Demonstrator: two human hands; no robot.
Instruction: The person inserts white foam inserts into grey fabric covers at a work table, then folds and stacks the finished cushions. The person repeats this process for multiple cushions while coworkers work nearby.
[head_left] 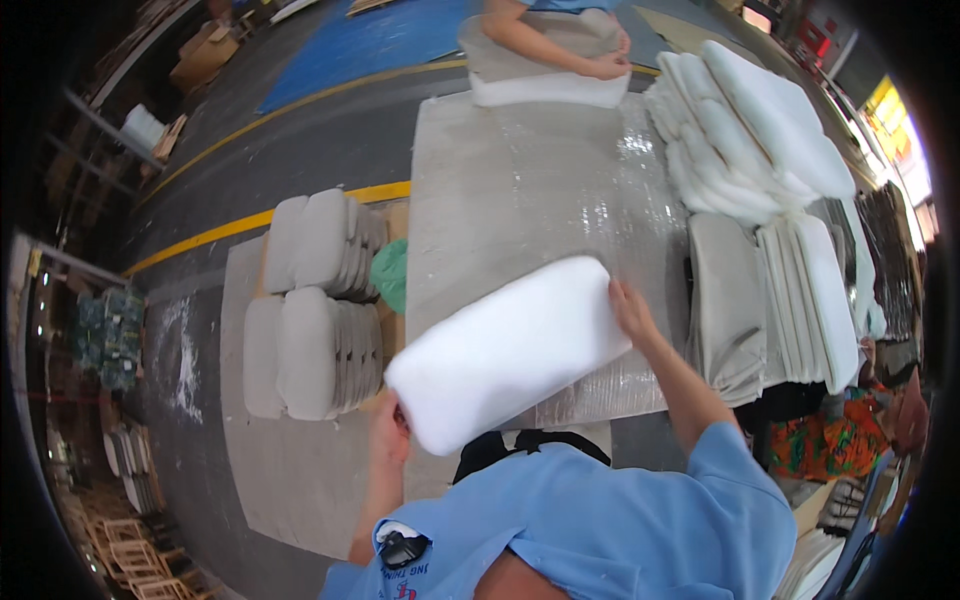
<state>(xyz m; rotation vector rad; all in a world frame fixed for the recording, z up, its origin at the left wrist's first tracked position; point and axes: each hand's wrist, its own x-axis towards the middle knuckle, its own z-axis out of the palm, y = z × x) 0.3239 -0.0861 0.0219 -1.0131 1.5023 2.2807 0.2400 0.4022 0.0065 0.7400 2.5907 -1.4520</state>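
A white rounded foam-like pad [510, 350] is held tilted in front of my body, its right end higher in the picture than its left. My left hand [393, 428] grips the lower left corner, the fingers partly hidden by the pad. At the other end, my right hand [630, 310] is closed on the upper right edge, fingertips behind it. Beneath the pad lies a grey worktable [520, 190] covered with shiny clear film.
Across the table, a co-worker's arms [560, 45] rest on a grey-topped white pad [550, 90]. White pads [760, 120] and grey covers [725, 290] are stacked along the right. Stacked grey-white pads [310, 350] stand on the left beside a green bag [390, 275].
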